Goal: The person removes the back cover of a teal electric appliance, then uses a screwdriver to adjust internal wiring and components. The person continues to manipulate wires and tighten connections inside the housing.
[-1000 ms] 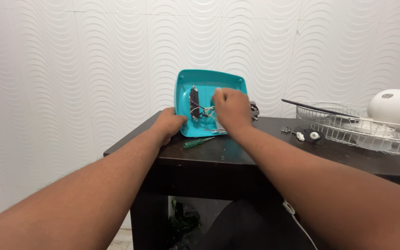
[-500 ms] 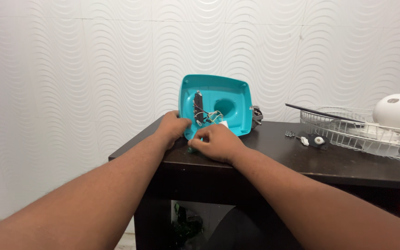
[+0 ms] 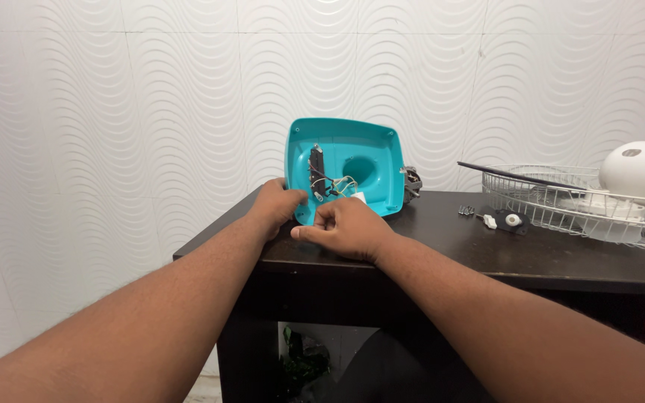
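Note:
A teal plastic housing (image 3: 371,160) stands on edge on the dark table (image 3: 487,250), its hollow inside facing me. Inside it are a dark strip (image 3: 316,168) and a bundle of thin wires (image 3: 335,186). My left hand (image 3: 278,205) grips the housing's lower left edge. My right hand (image 3: 349,227) lies on the table just in front of the housing, fingers curled and thumb pinched, over the spot where a green tool lay. The tool itself is hidden under that hand.
A metal part (image 3: 410,181) pokes out behind the housing's right side. Small white and dark loose parts (image 3: 505,220) lie to the right, beside a wire fan guard (image 3: 561,198) and a white rounded casing (image 3: 640,168). A wavy white wall stands behind.
My right hand came down from the wires inside the housing to the table in front of it, onto the green tool. My left hand stayed on the housing's edge.

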